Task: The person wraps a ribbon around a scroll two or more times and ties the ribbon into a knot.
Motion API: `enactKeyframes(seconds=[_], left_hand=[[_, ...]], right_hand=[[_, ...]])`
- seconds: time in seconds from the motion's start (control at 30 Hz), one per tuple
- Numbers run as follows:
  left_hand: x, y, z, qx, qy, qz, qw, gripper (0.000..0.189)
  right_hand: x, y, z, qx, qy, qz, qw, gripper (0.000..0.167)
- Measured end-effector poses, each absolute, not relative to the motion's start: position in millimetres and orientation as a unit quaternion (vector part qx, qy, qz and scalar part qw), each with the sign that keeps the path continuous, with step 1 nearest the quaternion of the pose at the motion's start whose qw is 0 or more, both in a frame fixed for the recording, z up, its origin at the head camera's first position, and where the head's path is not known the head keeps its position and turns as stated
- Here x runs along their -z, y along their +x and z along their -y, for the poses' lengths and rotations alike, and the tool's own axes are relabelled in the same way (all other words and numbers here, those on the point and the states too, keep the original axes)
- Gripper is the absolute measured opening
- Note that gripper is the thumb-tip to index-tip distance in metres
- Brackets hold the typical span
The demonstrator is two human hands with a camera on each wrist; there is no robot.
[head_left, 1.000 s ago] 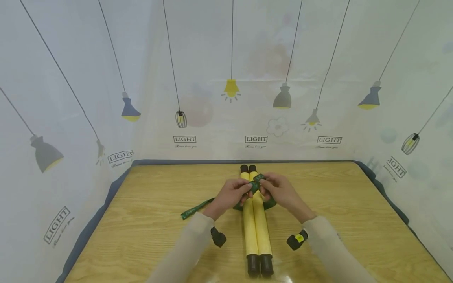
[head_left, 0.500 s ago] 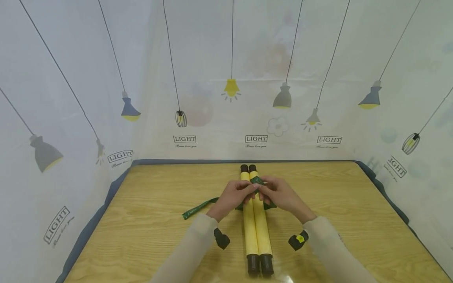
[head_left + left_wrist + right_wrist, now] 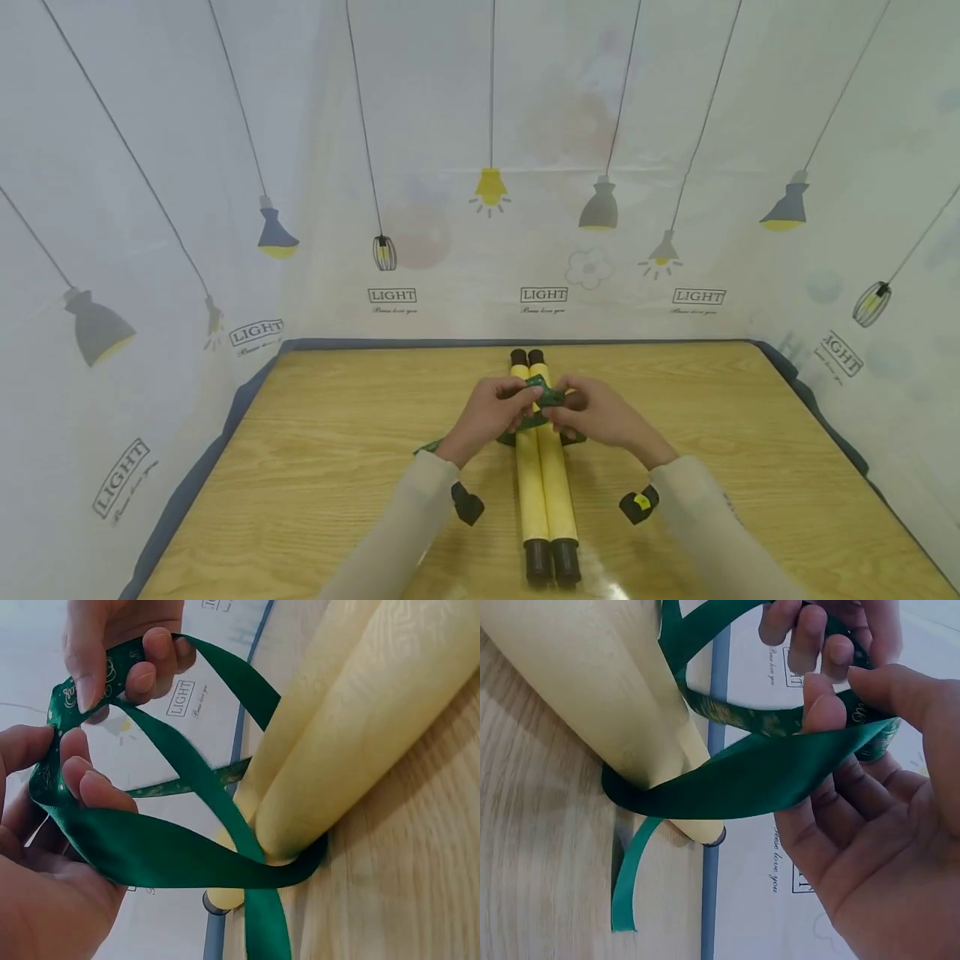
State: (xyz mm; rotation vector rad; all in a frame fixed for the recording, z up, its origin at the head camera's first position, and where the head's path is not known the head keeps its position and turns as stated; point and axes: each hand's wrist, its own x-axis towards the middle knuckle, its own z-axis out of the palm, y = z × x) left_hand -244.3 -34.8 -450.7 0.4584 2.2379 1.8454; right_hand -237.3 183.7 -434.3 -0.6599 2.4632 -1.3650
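Observation:
Two yellow rolls, a left roll (image 3: 530,483) and a right roll (image 3: 557,492), lie side by side with dark caps at their ends. A green ribbon (image 3: 552,395) with gold print runs round them and rises in loops above their far half. My left hand (image 3: 487,415) pinches the ribbon between thumb and fingers. My right hand (image 3: 603,414) pinches it just to the right. In the left wrist view, the looped ribbon (image 3: 172,851) stretches from the fingers down to the rolls. Fingers partly hide where the strands cross. A loose ribbon tail (image 3: 626,892) shows in the right wrist view.
The rolls rest on a wood-grain table (image 3: 315,492). Behind it and at both sides stands a pale sheet (image 3: 450,100) printed with lamps, with a blue border along the table's edge. A black wrist camera sits on each sleeve, left (image 3: 467,505) and right (image 3: 639,505).
The ribbon tail on the left has drawn in toward my left wrist. My hands met over the rolls half a second ago; now the right has shifted slightly right, showing more ribbon between them.

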Motion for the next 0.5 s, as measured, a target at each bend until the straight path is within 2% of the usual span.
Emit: enactKeyframes(seconds=[0.13,0.33,0.5], left_hand=[[450.6,-244.6,37.3,-0.621,0.151,-0.765,0.081,0.037],[451.1,-244.1,37.7,-0.607,0.147,-0.780,0.039,0.031],[451.2,-242.9,37.5,-0.615,0.134,-0.776,0.026,0.025]], right_hand=[[432.7,-236.3,-186.9,0.454,-0.202,-0.865,0.072,0.018],[434.4,-238.2,-188.2,0.442,-0.223,-0.869,-0.016,0.017],[435.8,-237.6,-188.2,0.454,-0.232,-0.860,-0.011,0.020]])
